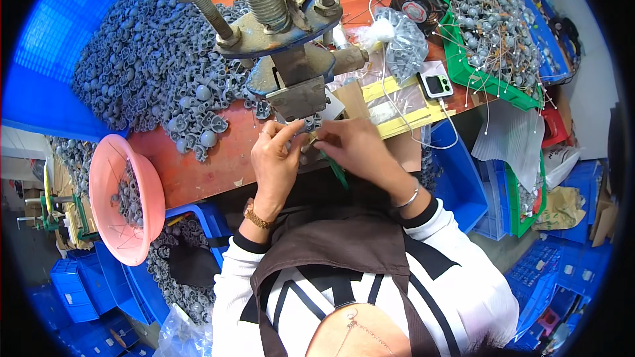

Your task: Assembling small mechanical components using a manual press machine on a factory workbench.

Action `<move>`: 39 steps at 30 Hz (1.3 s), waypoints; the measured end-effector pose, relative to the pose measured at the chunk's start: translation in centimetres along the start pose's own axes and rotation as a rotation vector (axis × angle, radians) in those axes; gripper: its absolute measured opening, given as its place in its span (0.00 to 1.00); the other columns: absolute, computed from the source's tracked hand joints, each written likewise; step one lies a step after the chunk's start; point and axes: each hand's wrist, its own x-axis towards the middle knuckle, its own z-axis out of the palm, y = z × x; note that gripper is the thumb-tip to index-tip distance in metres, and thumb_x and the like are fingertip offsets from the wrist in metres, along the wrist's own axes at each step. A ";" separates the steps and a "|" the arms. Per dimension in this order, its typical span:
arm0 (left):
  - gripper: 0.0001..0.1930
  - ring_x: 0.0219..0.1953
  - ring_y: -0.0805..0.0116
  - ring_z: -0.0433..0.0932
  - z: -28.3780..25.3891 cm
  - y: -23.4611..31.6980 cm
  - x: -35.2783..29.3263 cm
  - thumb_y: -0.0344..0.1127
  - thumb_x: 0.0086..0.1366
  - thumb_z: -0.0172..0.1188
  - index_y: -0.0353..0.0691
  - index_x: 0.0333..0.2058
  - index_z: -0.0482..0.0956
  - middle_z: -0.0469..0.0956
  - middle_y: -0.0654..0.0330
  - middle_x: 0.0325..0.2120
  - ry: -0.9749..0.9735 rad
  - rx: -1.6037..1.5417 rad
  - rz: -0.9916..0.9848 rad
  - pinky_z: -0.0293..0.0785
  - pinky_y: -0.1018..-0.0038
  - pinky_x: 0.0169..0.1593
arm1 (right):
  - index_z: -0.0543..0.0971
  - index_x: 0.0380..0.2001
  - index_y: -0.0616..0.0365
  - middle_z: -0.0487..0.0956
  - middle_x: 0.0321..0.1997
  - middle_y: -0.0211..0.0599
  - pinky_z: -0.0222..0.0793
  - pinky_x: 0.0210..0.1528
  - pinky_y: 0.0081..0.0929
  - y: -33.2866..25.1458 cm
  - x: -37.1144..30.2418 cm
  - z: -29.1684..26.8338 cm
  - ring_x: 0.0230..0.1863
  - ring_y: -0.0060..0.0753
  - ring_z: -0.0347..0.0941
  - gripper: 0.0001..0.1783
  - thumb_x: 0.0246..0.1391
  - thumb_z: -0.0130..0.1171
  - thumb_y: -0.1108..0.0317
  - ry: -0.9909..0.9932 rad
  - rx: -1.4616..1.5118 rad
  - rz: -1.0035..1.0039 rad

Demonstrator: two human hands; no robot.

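Both hands meet just under the head of a hand press (297,96) at the table's front edge. My left hand (272,162) has its thumb and forefinger closed at a small grey plastic part (311,123) below the press head. My right hand (360,149) comes in from the other side, its fingers pinched together close to the left fingertips. Whatever the right fingers grip is mostly hidden. A green strip (336,170) hangs beneath the right hand. Left of the press lies a big heap of grey plastic parts (162,59), cup-shaped and round.
A pink basin (99,205) with some parts stands at the left. At the right, a green crate (489,82) holds wired grey pieces. A fan (417,6), a clear plastic bag (403,43) and a small white device (436,83) with a cable lie behind my right hand.
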 end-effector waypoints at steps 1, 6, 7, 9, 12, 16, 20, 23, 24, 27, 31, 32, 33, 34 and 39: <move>0.10 0.23 0.64 0.71 -0.2 -0.2 0.3 0.27 0.51 0.66 0.42 0.35 0.82 0.72 0.59 0.24 0.001 -0.003 0.003 0.66 0.70 0.27 | 0.75 0.25 0.60 0.79 0.22 0.41 0.69 0.27 0.27 1.0 0.6 -1.3 0.23 0.36 0.77 0.08 0.48 0.62 0.68 -0.043 -0.031 -0.103; 0.11 0.24 0.59 0.72 -0.4 0.5 1.1 0.27 0.50 0.65 0.44 0.35 0.83 0.71 0.58 0.23 -0.064 0.044 0.082 0.68 0.68 0.29 | 0.74 0.47 0.67 0.81 0.39 0.39 0.71 0.37 0.21 5.0 11.5 -7.4 0.39 0.25 0.77 0.17 0.63 0.46 0.65 -0.012 0.812 0.056; 0.11 0.24 0.59 0.72 -0.3 0.6 0.9 0.27 0.50 0.65 0.44 0.35 0.83 0.71 0.58 0.23 -0.071 0.039 0.093 0.68 0.68 0.29 | 0.73 0.48 0.67 0.79 0.41 0.39 0.70 0.39 0.20 3.0 12.8 -8.0 0.41 0.24 0.76 0.17 0.62 0.48 0.66 -0.001 0.974 0.009; 0.11 0.25 0.58 0.72 0.2 1.0 0.5 0.26 0.50 0.65 0.44 0.35 0.83 0.70 0.57 0.23 0.010 0.108 0.049 0.68 0.66 0.30 | 0.72 0.50 0.67 0.78 0.43 0.39 0.69 0.42 0.18 -1.3 13.8 -9.0 0.42 0.21 0.74 0.18 0.60 0.53 0.66 0.141 1.004 -0.137; 0.10 0.26 0.57 0.73 0.2 0.6 0.2 0.26 0.51 0.65 0.44 0.35 0.83 0.70 0.57 0.24 0.031 0.100 0.037 0.68 0.66 0.30 | 0.73 0.48 0.66 0.78 0.42 0.37 0.70 0.40 0.22 -5.4 8.9 -8.7 0.42 0.21 0.73 0.20 0.54 0.61 0.67 0.416 0.720 -0.361; 0.07 0.26 0.60 0.72 0.1 1.3 0.2 0.29 0.54 0.63 0.37 0.34 0.81 0.71 0.56 0.25 0.002 0.109 0.050 0.67 0.70 0.29 | 0.77 0.26 0.57 0.77 0.29 0.35 0.72 0.40 0.34 -3.9 0.4 -6.6 0.33 0.38 0.75 0.11 0.43 0.70 0.68 0.422 0.309 -0.722; 0.07 0.25 0.53 0.75 -0.6 1.0 -0.3 0.33 0.57 0.62 0.37 0.32 0.80 0.74 0.54 0.23 -0.019 0.334 0.070 0.69 0.64 0.28 | 0.77 0.24 0.57 0.77 0.26 0.31 0.72 0.42 0.33 -4.1 1.9 -10.5 0.35 0.33 0.75 0.12 0.39 0.73 0.70 0.309 0.175 -0.716; 0.07 0.17 0.63 0.73 -2.2 0.8 -1.4 0.33 0.61 0.58 0.37 0.31 0.81 0.70 0.57 0.12 -0.239 0.096 0.051 0.66 0.70 0.22 | 0.81 0.34 0.59 0.81 0.34 0.42 0.73 0.39 0.31 -0.2 6.1 -11.4 0.34 0.36 0.79 0.10 0.44 0.64 0.72 0.497 0.571 -0.172; 0.07 0.16 0.70 0.71 -3.0 2.9 -1.5 0.32 0.62 0.56 0.35 0.31 0.81 0.69 0.59 0.11 -0.336 -0.202 -0.075 0.64 0.74 0.21 | 0.81 0.31 0.60 0.81 0.30 0.46 0.74 0.38 0.32 3.0 7.7 -10.4 0.31 0.40 0.79 0.08 0.45 0.63 0.70 0.408 0.286 -0.109; 0.12 0.14 0.82 0.58 -4.8 4.0 -3.8 0.34 0.67 0.52 0.30 0.31 0.79 0.64 0.70 0.12 -0.233 -0.882 -0.377 0.50 0.80 0.19 | 0.81 0.27 0.60 0.80 0.27 0.46 0.73 0.34 0.35 11.3 10.4 -5.4 0.30 0.41 0.79 0.06 0.45 0.59 0.70 0.261 -0.299 -0.028; 0.12 0.14 0.85 0.54 -9.7 2.2 -3.8 0.37 0.70 0.49 0.35 0.34 0.75 0.63 0.73 0.15 0.603 -0.966 -0.449 0.55 0.85 0.19 | 0.82 0.27 0.57 0.80 0.29 0.48 0.73 0.35 0.41 12.9 11.5 -3.5 0.32 0.51 0.78 0.07 0.43 0.57 0.73 0.196 -0.577 0.151; 0.14 0.16 0.84 0.58 -13.5 -1.3 -4.2 0.40 0.71 0.46 0.36 0.38 0.76 0.65 0.70 0.18 0.321 -1.155 -0.116 0.66 0.86 0.23 | 0.82 0.26 0.55 0.80 0.27 0.48 0.73 0.35 0.42 13.0 11.4 -3.5 0.32 0.51 0.78 0.07 0.42 0.56 0.73 0.241 -0.566 0.135; 0.15 0.21 0.83 0.65 -17.9 -5.4 -4.4 0.41 0.71 0.45 0.35 0.43 0.74 0.70 0.67 0.23 0.250 -1.251 0.000 0.71 0.86 0.28 | 0.82 0.26 0.54 0.80 0.26 0.47 0.73 0.35 0.42 12.7 11.8 -3.3 0.31 0.52 0.77 0.07 0.41 0.56 0.74 0.281 -0.553 0.103; 0.18 0.27 0.81 0.72 -20.6 -7.9 -4.6 0.42 0.72 0.43 0.34 0.48 0.72 0.74 0.63 0.29 0.170 -1.345 0.118 0.75 0.85 0.33 | 0.82 0.25 0.54 0.79 0.24 0.46 0.72 0.33 0.41 13.0 11.9 -3.4 0.31 0.51 0.77 0.05 0.42 0.59 0.70 0.306 -0.533 0.084; 0.22 0.51 0.62 0.74 -19.0 -7.7 -2.2 0.42 0.71 0.42 0.32 0.55 0.67 0.75 0.51 0.48 0.899 -0.984 -0.166 0.74 0.71 0.51 | 0.80 0.22 0.63 0.76 0.16 0.35 0.63 0.22 0.28 9.7 11.2 -6.7 0.18 0.27 0.70 0.15 0.49 0.64 0.60 0.358 -0.078 -0.001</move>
